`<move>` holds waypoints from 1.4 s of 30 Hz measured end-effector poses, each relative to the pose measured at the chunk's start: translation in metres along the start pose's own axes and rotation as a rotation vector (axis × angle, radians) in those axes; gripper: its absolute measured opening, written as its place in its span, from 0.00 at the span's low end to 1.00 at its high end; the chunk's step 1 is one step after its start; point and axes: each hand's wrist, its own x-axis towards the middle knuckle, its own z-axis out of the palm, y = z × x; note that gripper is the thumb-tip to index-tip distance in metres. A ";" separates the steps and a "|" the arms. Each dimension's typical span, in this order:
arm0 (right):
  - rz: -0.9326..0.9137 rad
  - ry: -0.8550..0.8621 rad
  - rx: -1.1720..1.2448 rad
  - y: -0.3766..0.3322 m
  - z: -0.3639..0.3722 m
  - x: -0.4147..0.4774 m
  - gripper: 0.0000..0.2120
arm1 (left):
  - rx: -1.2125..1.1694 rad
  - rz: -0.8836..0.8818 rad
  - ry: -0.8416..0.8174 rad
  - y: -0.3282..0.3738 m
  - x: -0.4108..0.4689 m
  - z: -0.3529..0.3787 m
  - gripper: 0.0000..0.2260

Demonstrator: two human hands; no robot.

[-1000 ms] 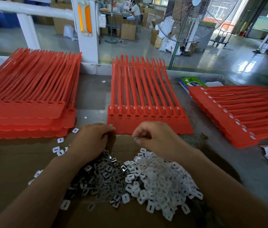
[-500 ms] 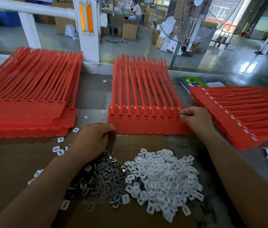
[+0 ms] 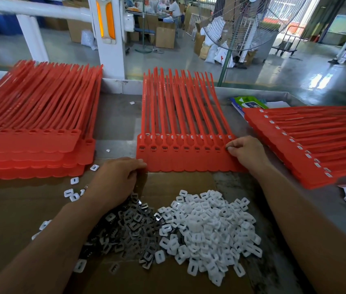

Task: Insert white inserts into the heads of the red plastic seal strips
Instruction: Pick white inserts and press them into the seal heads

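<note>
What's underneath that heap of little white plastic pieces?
The heap of white inserts lies on a brown cardboard sheet, and its left edge mingles with a pile of grey metal clips. Whatever sits beneath its middle is covered.

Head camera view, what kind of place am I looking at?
Most likely a factory assembly bench: stacks of red seal strips, a heap of white inserts, plus cartons and a large standing fan on the shop floor behind.
</note>
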 end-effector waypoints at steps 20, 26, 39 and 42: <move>0.079 0.047 0.106 -0.001 0.002 0.001 0.06 | 0.010 0.010 -0.002 -0.003 0.001 0.001 0.16; 0.034 0.060 0.055 -0.005 0.000 -0.003 0.04 | 0.020 0.017 0.005 -0.001 0.000 0.000 0.16; -0.458 -0.504 0.018 -0.103 -0.004 -0.086 0.02 | 0.026 0.013 0.005 -0.003 0.002 0.002 0.17; -0.580 -0.647 -0.066 -0.116 0.009 -0.106 0.06 | 0.034 0.017 0.008 -0.004 0.002 0.003 0.17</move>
